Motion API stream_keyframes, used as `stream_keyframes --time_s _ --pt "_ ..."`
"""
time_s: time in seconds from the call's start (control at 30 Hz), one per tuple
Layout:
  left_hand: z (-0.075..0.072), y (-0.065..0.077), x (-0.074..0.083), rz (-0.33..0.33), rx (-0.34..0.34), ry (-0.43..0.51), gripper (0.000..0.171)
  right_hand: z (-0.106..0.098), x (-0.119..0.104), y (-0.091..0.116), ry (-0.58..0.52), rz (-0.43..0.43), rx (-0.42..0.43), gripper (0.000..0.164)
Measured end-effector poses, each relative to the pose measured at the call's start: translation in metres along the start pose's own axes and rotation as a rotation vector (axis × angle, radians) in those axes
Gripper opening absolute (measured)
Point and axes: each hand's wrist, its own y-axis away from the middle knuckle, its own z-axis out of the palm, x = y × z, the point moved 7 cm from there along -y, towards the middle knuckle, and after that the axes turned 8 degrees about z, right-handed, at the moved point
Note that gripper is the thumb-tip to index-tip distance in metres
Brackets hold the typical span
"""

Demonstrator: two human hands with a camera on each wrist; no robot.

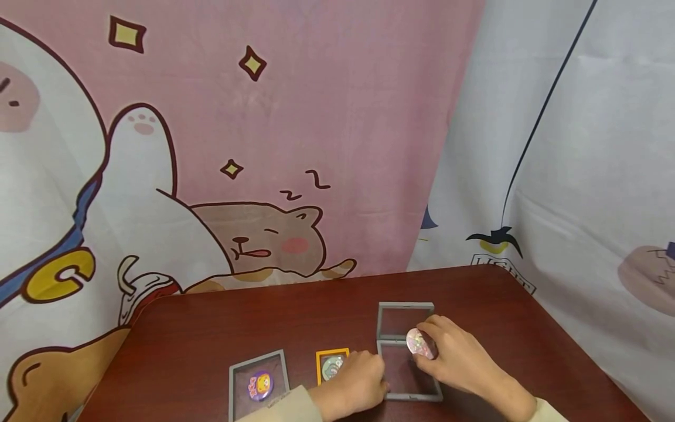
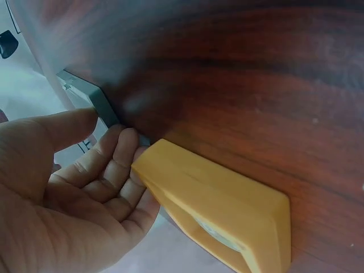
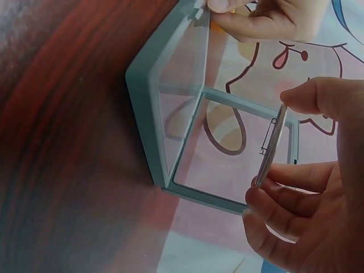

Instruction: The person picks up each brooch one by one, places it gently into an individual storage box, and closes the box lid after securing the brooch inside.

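Observation:
My right hand (image 1: 457, 356) pinches a round pink pin badge (image 1: 419, 342) by its rim, above the open grey display frame (image 1: 413, 398). In the right wrist view the badge (image 3: 272, 147) is seen edge-on, with the wire pin on its back showing. The frame's two hinged halves, each with a clear film, stand apart; one lies on the table and the other is raised behind it. With thumb and curled fingers, my left hand (image 1: 357, 378) grips the frame's left edge near the front corner. In the left wrist view, the thumb lies against the grey frame (image 2: 103, 108).
Beside my left hand stands a small yellow frame (image 1: 319, 370) with a green-grey badge (image 1: 331, 367) in it, partly covered by the hand. Farther left is another grey frame (image 1: 231, 390) holding a purple and yellow badge (image 1: 261, 385). A printed curtain (image 1: 337, 117) hangs behind the brown table (image 1: 200, 322).

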Motion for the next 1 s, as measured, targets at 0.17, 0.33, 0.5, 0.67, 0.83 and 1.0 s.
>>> stream_keyframes --time_s 0.17,0.33,0.5,0.67,0.83,1.0 --pt "0.0 0.002 0.005 0.02 -0.008 -0.027 0.029 0.006 -0.004 0.004 0.001 -0.017 -0.016 0.047" --pt "0.0 0.005 0.01 0.043 -0.005 -0.061 0.028 0.011 -0.006 0.008 -0.004 -0.045 -0.034 0.045" --pt "0.003 0.007 0.014 0.06 -0.035 -0.035 0.028 0.015 -0.009 0.013 -0.014 -0.081 -0.046 0.044" --pt "0.008 0.008 0.017 0.071 -0.081 -0.011 0.027 0.018 -0.014 0.018 -0.03 -0.121 -0.053 0.042" --pt "0.012 0.008 0.017 0.049 -0.111 -0.017 0.026 0.024 -0.017 0.022 -0.032 -0.139 -0.084 0.041" --pt "0.012 0.009 0.018 0.039 -0.111 -0.033 0.025 0.029 -0.021 0.026 -0.019 -0.17 -0.106 0.041"
